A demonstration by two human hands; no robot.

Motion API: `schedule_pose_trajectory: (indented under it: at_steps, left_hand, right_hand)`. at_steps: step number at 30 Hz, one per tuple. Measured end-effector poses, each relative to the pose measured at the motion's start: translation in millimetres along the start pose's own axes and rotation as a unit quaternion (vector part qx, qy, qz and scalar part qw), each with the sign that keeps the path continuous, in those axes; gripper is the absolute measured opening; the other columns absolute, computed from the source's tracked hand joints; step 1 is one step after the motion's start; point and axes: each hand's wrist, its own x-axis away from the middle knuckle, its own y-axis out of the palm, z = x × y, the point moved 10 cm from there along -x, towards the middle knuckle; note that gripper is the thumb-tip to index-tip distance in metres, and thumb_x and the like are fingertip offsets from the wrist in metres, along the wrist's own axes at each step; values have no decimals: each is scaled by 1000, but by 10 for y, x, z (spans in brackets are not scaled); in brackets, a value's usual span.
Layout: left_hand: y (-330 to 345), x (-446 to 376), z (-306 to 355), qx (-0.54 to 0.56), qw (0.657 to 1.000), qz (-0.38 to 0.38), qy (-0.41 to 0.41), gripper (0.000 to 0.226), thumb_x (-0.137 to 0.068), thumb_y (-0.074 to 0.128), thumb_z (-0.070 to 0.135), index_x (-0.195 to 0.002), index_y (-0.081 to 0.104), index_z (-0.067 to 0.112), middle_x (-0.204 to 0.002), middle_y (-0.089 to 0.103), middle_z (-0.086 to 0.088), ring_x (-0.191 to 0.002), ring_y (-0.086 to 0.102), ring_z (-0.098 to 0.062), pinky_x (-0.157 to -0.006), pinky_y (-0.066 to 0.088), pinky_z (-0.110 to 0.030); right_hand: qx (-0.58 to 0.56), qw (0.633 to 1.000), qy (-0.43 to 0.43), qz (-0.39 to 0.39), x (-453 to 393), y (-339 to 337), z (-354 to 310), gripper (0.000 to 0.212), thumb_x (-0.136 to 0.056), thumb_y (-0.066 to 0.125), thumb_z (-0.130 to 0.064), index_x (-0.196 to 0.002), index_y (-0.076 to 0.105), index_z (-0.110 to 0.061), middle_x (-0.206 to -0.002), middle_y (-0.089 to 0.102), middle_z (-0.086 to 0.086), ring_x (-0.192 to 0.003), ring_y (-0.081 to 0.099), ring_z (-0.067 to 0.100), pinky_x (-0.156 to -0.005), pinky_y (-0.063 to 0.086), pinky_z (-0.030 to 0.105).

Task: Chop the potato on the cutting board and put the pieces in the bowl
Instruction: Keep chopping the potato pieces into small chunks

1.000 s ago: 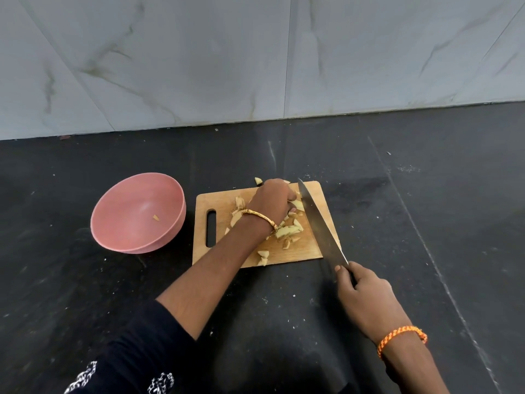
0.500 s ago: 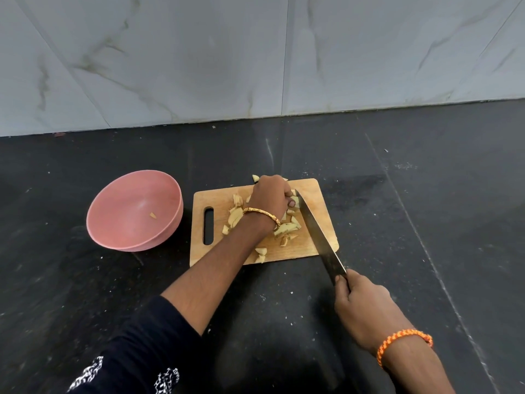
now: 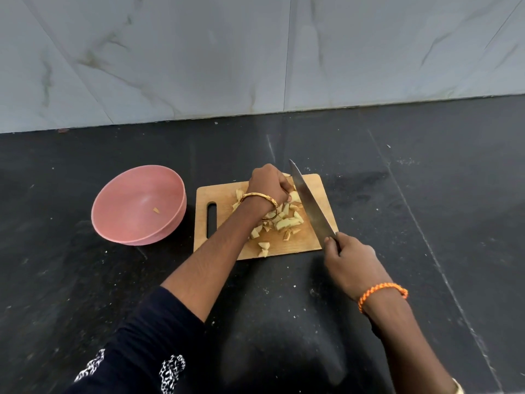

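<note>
Your right hand point(image 3: 350, 261) grips the knife point(image 3: 309, 203) by its handle. Since the earlier frame the blade has lifted: its tip now points past the far edge of the cutting board point(image 3: 312, 243) instead of resting down among the pieces. Your left hand point(image 3: 267, 184) stays curled over potato at the far side of the board. Potato pieces point(image 3: 287, 223) lie scattered mid-board. The pink bowl point(image 3: 119, 206), left of the board, holds one small scrap point(image 3: 156, 210).
</note>
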Motion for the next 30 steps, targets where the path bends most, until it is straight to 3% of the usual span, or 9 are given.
schedule_pose_trajectory:
  at_steps: [8, 12, 15, 18, 22, 26, 30]
  left_hand:
    - [-10, 11, -12, 17, 1000, 22, -2, 23, -70, 79, 9, -92, 75, 7, -92, 74, -9, -89, 67, -19, -90, 53, -33]
    - [0, -2, -70, 45, 999, 13, -17, 18, -68, 79, 3, -86, 74, 5, -90, 74, -8, -85, 68, -17, -86, 54, -30]
    - [2, -17, -144, 44, 998, 18, -38, 30, -67, 79, 4, -88, 59, 13, -92, 70, -8, -87, 67, -20, -80, 54, -30]
    - [11, -18, -200, 70, 996, 16, -46, 41, -69, 78, 3, -96, 49, 15, -91, 69, -9, -83, 67, -19, -74, 52, -26]
    - [-19, -21, -193, 72, 996, 33, -41, 44, -69, 77, 2, -96, 45, 13, -91, 67, -10, -80, 68, -21, -79, 56, -32]
    - [-38, -34, -177, 61, 996, 49, -32, 46, -68, 77, 1, -95, 43, 13, -90, 66, -10, -81, 67, -24, -80, 57, -36]
    - [-52, -24, -206, 74, 994, 64, -39, 43, -70, 75, 3, -98, 44, 12, -90, 66, -11, -81, 68, -24, -80, 57, -38]
  right_hand:
    - [60, 998, 25, -23, 99, 138, 107, 30, -99, 31, -35, -95, 55, -17, -86, 62, 10, -78, 63, 28, -77, 55, 43]
    - [31, 998, 16, -54, 399, 12, 229, 28, -99, 34, -33, -87, 56, -21, -70, 61, 4, -62, 59, 18, -61, 50, 33]
    - [16, 1000, -14, -20, 380, -121, 129, 29, -99, 37, -32, -80, 55, -19, -62, 57, 3, -53, 53, 14, -52, 41, 27]
    - [31, 999, -29, 2, 189, -98, 39, 29, -99, 36, -34, -84, 56, -18, -66, 59, 5, -60, 58, 20, -59, 49, 33]
    - [74, 997, -31, -2, 7, 17, -5, 28, -99, 35, -33, -87, 54, -17, -71, 59, 4, -65, 58, 21, -62, 48, 30]
    - [83, 995, -17, -47, -36, 72, -6, 26, -100, 35, -30, -92, 55, -15, -79, 60, 6, -72, 60, 22, -71, 53, 34]
    - [80, 993, -10, -80, 109, 39, 79, 26, -101, 35, -29, -90, 55, -18, -75, 59, 3, -64, 57, 15, -66, 51, 29]
